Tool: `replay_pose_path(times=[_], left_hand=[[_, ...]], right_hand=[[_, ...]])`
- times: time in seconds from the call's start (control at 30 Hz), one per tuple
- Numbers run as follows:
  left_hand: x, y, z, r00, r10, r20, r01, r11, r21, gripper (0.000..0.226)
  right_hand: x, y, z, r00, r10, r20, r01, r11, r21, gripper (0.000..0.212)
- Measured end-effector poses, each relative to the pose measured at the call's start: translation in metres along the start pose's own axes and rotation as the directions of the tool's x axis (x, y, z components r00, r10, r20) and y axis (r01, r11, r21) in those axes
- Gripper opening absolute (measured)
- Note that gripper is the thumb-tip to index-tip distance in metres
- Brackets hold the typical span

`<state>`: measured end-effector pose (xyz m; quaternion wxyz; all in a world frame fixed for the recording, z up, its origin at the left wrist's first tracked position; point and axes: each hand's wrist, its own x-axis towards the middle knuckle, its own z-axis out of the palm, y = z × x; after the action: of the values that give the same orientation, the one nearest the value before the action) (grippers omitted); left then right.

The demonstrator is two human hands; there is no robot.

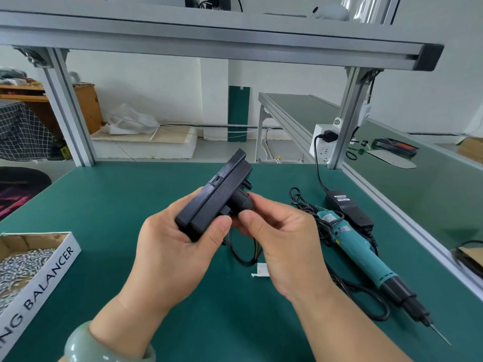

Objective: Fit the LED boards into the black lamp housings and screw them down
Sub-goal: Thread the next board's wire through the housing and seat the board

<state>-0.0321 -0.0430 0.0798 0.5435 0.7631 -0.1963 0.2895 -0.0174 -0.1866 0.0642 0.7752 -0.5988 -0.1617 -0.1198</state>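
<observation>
A black lamp housing (218, 195) is held tilted above the green table, its textured back toward me. My left hand (177, 254) grips its lower end, thumb across the edge. My right hand (282, 241) pinches the black round fitting (241, 201) on the housing's back. A black cable with coloured wires (247, 258) hangs below the housing, ending at a white connector (261, 271) on the table. No LED board is visible; the housing's inside faces away.
A teal electric screwdriver (366, 253) lies at the right with its bit pointing toward me, its cord and black power adapter (349, 207) beside it. A cardboard box of screws (21, 262) sits at the left edge. Aluminium frame posts (347, 118) stand behind.
</observation>
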Motion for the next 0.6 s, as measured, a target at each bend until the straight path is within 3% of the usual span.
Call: replay_pose_path(times=[0.17,0.23,0.33,0.4,0.47,0.53,0.6], left_hand=[[0.0,0.004,-0.002,1.0,-0.025,0.017,0.025,1.0,-0.007,0.028],[-0.001,0.003,-0.001,0.998,-0.06,0.016,0.061,0.997,-0.047,0.023],[0.0,0.001,0.001,0.995,-0.094,-0.009,0.093,0.991,-0.095,0.021],[0.001,0.003,0.003,0.995,-0.094,-0.015,0.092,0.991,-0.099,0.021],[0.001,0.004,0.003,0.995,-0.099,-0.018,0.097,0.99,-0.103,0.02],[0.001,0.004,0.001,0.994,-0.105,-0.013,0.103,0.99,-0.096,0.02],[0.001,0.004,0.0,0.992,-0.125,0.001,0.125,0.988,-0.094,0.022]], right_hand=[[-0.002,-0.005,-0.004,0.981,-0.194,0.003,0.181,0.909,-0.375,0.031],[-0.002,-0.004,-0.005,0.974,-0.227,-0.005,0.204,0.884,-0.42,0.029],[-0.002,0.0,0.001,0.993,-0.105,-0.051,0.099,0.989,-0.113,0.03],[-0.002,0.005,0.007,0.995,-0.032,-0.094,0.04,0.995,0.094,0.03],[-0.003,0.006,0.01,0.989,-0.021,-0.148,0.039,0.992,0.12,0.025],[-0.005,0.006,0.01,0.977,-0.101,-0.19,0.089,0.994,-0.068,0.024],[-0.004,0.005,0.006,0.945,-0.278,-0.172,0.202,0.911,-0.361,0.027]])
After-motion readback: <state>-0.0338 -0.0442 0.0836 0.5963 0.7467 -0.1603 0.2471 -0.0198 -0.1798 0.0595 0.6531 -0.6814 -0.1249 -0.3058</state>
